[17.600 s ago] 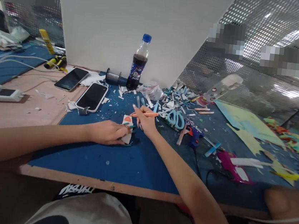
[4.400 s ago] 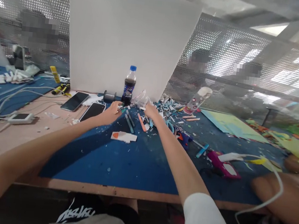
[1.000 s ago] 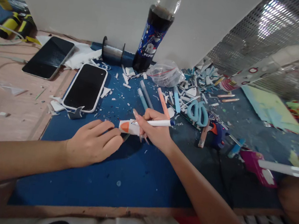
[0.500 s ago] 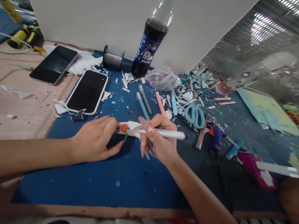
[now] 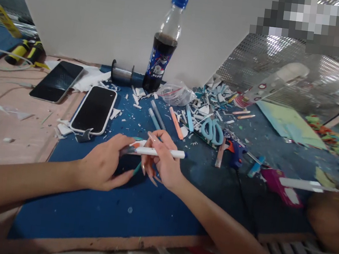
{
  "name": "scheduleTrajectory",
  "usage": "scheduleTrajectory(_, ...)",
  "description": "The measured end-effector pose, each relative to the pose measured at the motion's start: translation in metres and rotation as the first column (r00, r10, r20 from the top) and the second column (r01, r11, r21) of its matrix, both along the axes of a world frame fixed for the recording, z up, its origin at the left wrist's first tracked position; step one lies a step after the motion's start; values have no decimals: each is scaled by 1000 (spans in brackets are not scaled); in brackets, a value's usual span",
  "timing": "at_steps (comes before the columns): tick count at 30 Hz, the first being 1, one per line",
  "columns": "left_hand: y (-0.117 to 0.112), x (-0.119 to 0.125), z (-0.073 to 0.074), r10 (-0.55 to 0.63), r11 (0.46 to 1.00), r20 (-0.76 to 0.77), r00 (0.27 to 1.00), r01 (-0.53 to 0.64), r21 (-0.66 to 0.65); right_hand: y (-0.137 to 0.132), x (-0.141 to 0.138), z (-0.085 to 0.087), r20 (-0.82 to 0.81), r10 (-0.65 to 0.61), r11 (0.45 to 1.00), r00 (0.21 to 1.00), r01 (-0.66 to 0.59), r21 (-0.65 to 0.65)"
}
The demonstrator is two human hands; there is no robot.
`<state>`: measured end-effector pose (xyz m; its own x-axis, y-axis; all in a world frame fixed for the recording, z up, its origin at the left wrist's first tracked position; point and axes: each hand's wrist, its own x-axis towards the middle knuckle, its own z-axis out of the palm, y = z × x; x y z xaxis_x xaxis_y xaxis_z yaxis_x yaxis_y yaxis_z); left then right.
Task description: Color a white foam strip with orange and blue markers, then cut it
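Observation:
My right hand (image 5: 164, 159) pinches a white marker (image 5: 162, 152) with a dark blue end, held nearly level and pointing left. At the marker's left end, the fingers of my left hand (image 5: 107, 160) are bent around a small white piece with an orange patch (image 5: 138, 143). Most of that piece is hidden behind the marker and the fingers. Whether the marker's tip touches it, I cannot tell. Both hands are low over the blue mat (image 5: 110, 214). Just beyond them lie grey-blue markers (image 5: 155, 119), an orange marker (image 5: 176, 123) and a light blue one (image 5: 189, 118).
Two phones (image 5: 94, 109) lie left of the hands. A Pepsi bottle (image 5: 160, 62) stands at the back beside a wire spool (image 5: 122, 73) and foam scraps (image 5: 215, 97). Blue-handled scissors (image 5: 212, 131), a blue glue gun (image 5: 238, 154) and a magenta one (image 5: 283, 187) are to the right.
My right hand has moved left with the marker, bringing it closer to my left hand and across the orange-patched piece. The whole view has shifted slightly.

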<state>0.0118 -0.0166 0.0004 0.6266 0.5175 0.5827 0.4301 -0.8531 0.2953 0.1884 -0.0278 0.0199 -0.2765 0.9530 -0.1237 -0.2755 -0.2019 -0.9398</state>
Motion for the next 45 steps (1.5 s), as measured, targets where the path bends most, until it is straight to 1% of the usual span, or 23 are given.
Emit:
scheduleTrajectory(3,2,-3,1,-120,990,32,992,122,-67,-3,-4,-8,-34,34,992,999,-38,-124)
scheduleTrajectory(5,1,-4,2,-139,984,37,990,142,-104,-6,-8,-10,-25,52,983,998,-56,-175)
scheduleTrajectory(6,0,-3,2,-139,985,30,990,141,-94,-9,-10,-10,-40,51,980,998,-58,-188)
scheduleTrajectory(10,-8,1,4,-109,993,-16,994,109,35,-22,-20,-8,-156,4,969,988,-42,-243)
scheduleTrajectory(12,-11,2,5,-75,997,-16,997,75,3,-27,-24,-8,-204,-47,956,978,-16,-294)
scheduleTrajectory(14,-11,3,5,-75,997,-10,997,74,-36,-30,-27,-9,-236,-66,946,970,-14,-323)
scheduleTrajectory(16,-10,4,6,-115,993,-1,993,115,-10,-31,-28,-9,-237,-60,948,970,-18,-317)
scheduleTrajectory(18,-9,5,6,-155,987,12,988,154,53,-32,-28,-9,-223,-57,957,973,-10,-290)
scheduleTrajectory(23,-10,8,7,-182,971,15,983,177,161,-37,-29,-7,-144,-42,985,989,17,-172)
scheduleTrajectory(26,-10,10,6,-145,973,5,989,142,180,-33,-24,-5,-120,-31,991,992,15,-132)
scheduleTrajectory(29,-1,10,11,-35,984,1,999,35,174,-15,-3,4,15,51,998,999,-51,-28)
scheduleTrajectory(30,4,10,14,35,986,12,999,-37,164,-6,9,8,260,108,986,960,-136,93)
scheduleTrajectory(31,9,9,18,111,981,24,993,-114,157,5,22,12,530,52,960,847,-189,209)
scheduleTrajectory(32,15,9,22,192,970,26,981,-193,144,17,36,17,734,-132,929,666,-176,327)
scheduleTrajectory(33,21,9,24,266,954,27,964,-267,134,29,51,20,772,-244,916,587,-121,382)
scheduleTrajectory(35,32,11,26,364,926,-27,931,-358,118,52,77,24,780,-429,874,455,-9,486)
scheduleTrajectory(36,37,13,25,397,915,-70,915,-388,106,63,88,24,783,-497,851,374,36,524)
scheduleTrajectory(37,41,16,22,419,907,-112,901,-410,98,72,97,23,791,-535,837,298,63,543)
scheduleTrajectory(38,45,20,18,433,901,-150,889,-424,92,80,103,21,806,-543,837,237,68,543)
scheduleTrajectory(39,48,24,13,439,898,-183,880,-430,88,87,107,18,827,-529,847,193,60,528)
scheduleTrajectory(41,53,35,4,427,904,-235,873,-421,79,98,109,13,868,-472,880,152,30,474)
scheduleTrajectory(43,58,47,-3,396,917,-270,878,-393,66,105,109,10,899,-412,909,146,6,416)
scheduleTrajectory(45,63,59,-7,356,933,-289,889,-357,51,109,109,10,914,-373,926,161,-1,378)
